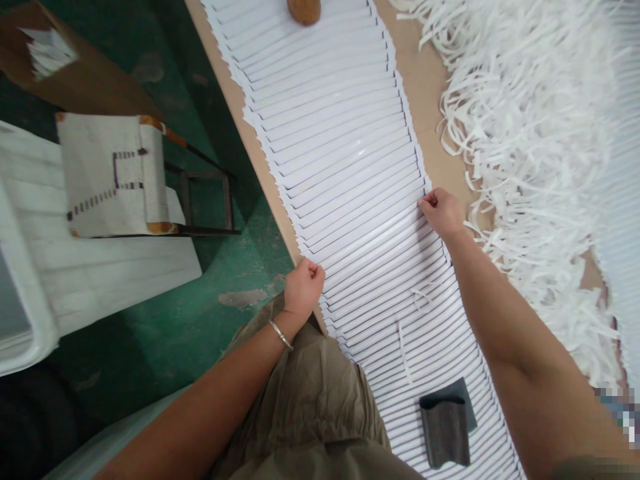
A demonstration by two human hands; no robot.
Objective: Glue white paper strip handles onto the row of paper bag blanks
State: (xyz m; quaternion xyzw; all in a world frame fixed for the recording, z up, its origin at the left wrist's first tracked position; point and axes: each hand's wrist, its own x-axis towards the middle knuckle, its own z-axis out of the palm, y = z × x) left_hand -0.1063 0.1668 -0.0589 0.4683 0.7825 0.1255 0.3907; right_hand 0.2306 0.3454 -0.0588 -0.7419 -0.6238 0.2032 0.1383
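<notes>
A long row of overlapping white sheets [340, 143] with dark edge lines runs along the table, fanned like shingles. My left hand [304, 287], a bracelet at its wrist, is closed in a pinch at the row's left edge. Across from it, my right hand [443, 210] pinches at the right edge, slightly farther away. Between the two hands stretches a thin white strip [370, 238], lying close over the sheets; its ends are hidden in my fingers. Two loose strips, one curled [423, 297] and one straighter [403, 353], rest on the sheets nearer my body.
A large heap of white strips [530, 100] covers the table's right side. On the row lie a dark folded piece [446, 433] and a brown rounded object [305, 10]. Left of the table edge stand a stool [113, 177] and a cardboard box [95, 77] on the green floor.
</notes>
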